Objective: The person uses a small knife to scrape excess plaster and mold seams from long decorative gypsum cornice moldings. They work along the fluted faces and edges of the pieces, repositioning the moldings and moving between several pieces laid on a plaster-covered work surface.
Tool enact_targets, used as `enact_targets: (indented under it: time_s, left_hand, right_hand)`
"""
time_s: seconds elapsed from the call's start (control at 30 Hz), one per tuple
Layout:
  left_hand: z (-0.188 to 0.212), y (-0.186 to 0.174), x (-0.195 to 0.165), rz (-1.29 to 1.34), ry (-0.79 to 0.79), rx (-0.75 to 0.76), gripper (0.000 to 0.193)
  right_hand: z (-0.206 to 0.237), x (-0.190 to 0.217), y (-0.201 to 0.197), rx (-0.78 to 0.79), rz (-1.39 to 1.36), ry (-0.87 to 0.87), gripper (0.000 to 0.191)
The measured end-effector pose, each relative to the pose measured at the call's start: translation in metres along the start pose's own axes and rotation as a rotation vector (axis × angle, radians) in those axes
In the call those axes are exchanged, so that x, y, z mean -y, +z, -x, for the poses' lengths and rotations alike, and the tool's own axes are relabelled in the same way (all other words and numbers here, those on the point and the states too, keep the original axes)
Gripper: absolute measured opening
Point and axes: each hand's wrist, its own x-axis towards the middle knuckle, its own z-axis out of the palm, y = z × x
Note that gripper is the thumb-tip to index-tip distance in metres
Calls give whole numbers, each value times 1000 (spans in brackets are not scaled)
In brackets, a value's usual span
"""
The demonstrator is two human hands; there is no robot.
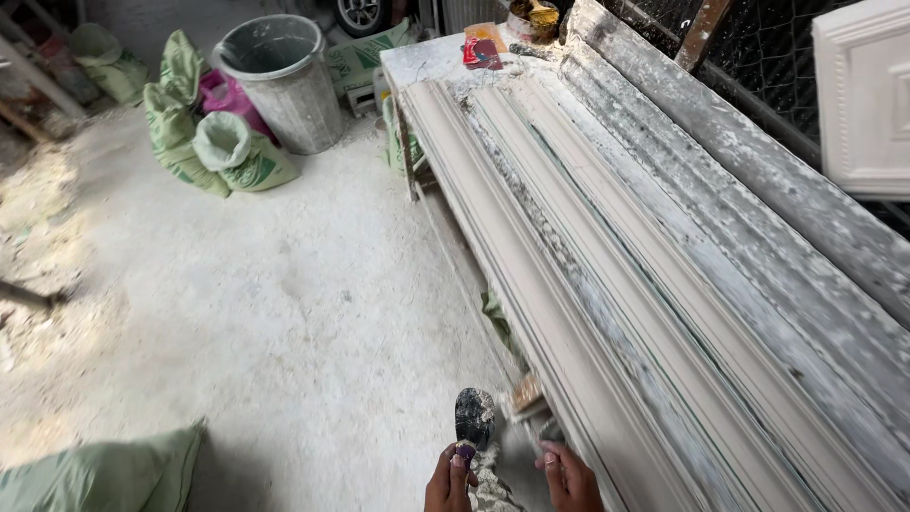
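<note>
My left hand (450, 481) is at the bottom edge and grips the handle of a small trowel (474, 418) with a dark, plaster-smeared blade that points upward. My right hand (570, 477) is beside it, its fingers resting at the near lower edge of a long grey plaster cornice moulding (588, 275). The moulding lies along a plaster-caked workbench (720, 180) and runs from the near right to the far middle. What the right hand's fingers hold, if anything, is hidden.
A dusty grey bin (280, 81) stands on the white floor at the back, with several green sacks (204, 142) beside it. Another green sack (104, 474) lies at the near left. A red packet (482, 49) and a tub (533, 19) sit at the bench's far end. A white moulded panel (867, 95) leans at the right.
</note>
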Motion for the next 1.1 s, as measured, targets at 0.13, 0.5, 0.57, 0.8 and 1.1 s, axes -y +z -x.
enact_targets:
  time_s: [0.13,0.5,0.57,0.8,1.1]
  left_hand:
    - [-121,23,-32,-16,-249,109,42]
    - [-436,96,-161,-21,48,260,36]
    - [-480,110,-161,39,-59,374,41]
    - [-627,169,-171,191,-249,896,38]
    - [-795,239,-261,-360,364,1204,27]
  right_hand:
    - [-107,48,15,-121,-187,-386,31]
    - [-404,172,-46,-51,65,-347,17]
    - [-440,173,-44,-160,98,-441,29]
    - [-523,215,31,-261,-47,-267,65]
    - [-656,328,-6,-345,-112,285,67]
